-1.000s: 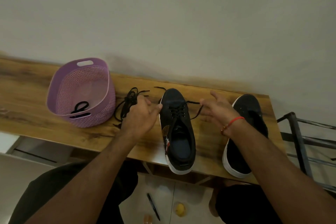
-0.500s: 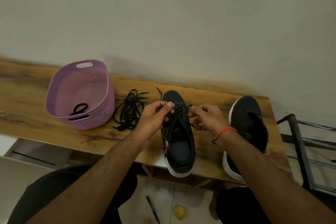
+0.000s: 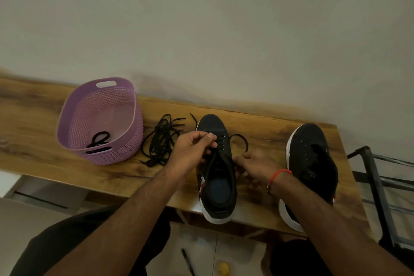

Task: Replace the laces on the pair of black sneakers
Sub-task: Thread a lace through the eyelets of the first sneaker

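Note:
Two black sneakers with white soles stand on the wooden table [image 3: 33,132], toes toward the wall. On the left sneaker [image 3: 218,177] my left hand [image 3: 192,151] pinches the black lace at the upper eyelets. My right hand [image 3: 255,164], blurred, grips the same lace beside the shoe's right flank, and a loop of that lace [image 3: 240,141] arcs up between hand and toe. The right sneaker [image 3: 311,163] has bare eyelets. A loose tangle of black laces [image 3: 160,141] lies left of the left sneaker.
A purple perforated basket [image 3: 132,141] stands at the left of the table with a black lace coil [image 3: 99,140] inside. A dark metal rack [image 3: 376,177] is at the right edge. On the floor below lie a pen [image 3: 187,261] and a small yellow object [image 3: 223,268].
Both hands closed in from either side of the left sneaker and took hold of its lace. My right hand has since dropped toward me along the shoe's side, drawing out a loop.

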Demonstrator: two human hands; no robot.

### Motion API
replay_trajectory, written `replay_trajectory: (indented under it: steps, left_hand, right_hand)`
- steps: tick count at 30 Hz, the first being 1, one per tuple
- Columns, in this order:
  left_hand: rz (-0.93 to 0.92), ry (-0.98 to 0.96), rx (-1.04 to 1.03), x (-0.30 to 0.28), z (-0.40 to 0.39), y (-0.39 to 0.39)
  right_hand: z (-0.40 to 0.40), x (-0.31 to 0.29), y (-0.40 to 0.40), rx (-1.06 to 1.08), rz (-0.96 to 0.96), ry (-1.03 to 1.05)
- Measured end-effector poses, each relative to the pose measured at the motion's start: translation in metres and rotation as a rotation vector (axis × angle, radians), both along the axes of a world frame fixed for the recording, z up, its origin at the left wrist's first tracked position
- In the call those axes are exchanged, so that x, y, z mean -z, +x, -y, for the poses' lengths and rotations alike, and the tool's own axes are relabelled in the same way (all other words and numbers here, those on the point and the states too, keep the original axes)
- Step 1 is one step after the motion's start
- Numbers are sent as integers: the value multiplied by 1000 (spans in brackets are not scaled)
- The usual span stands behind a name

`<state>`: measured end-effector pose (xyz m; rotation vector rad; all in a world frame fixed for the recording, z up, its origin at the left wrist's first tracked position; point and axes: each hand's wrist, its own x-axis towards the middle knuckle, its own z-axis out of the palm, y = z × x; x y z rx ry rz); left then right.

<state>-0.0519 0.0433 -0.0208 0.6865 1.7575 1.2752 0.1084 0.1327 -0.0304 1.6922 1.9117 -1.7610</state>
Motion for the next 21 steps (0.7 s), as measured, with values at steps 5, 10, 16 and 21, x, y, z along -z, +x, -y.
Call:
replay_trajectory:
  steps: [5,10,16,21]
  left_hand:
    - [69,-57,42,4,1,-5]
    - [102,-4,201,-2,3,-1]
    - [-301,227,243,2,-2,-3]
    - [-576,254,407,7,1,-3]
  right_hand:
    - [-1,5,-9,235,-322,286]
    - [0,2,-12,137,-504,364]
    - [0,-5,-2,-248,-474,345]
    - [-1,-8,-4,-278,-418,477]
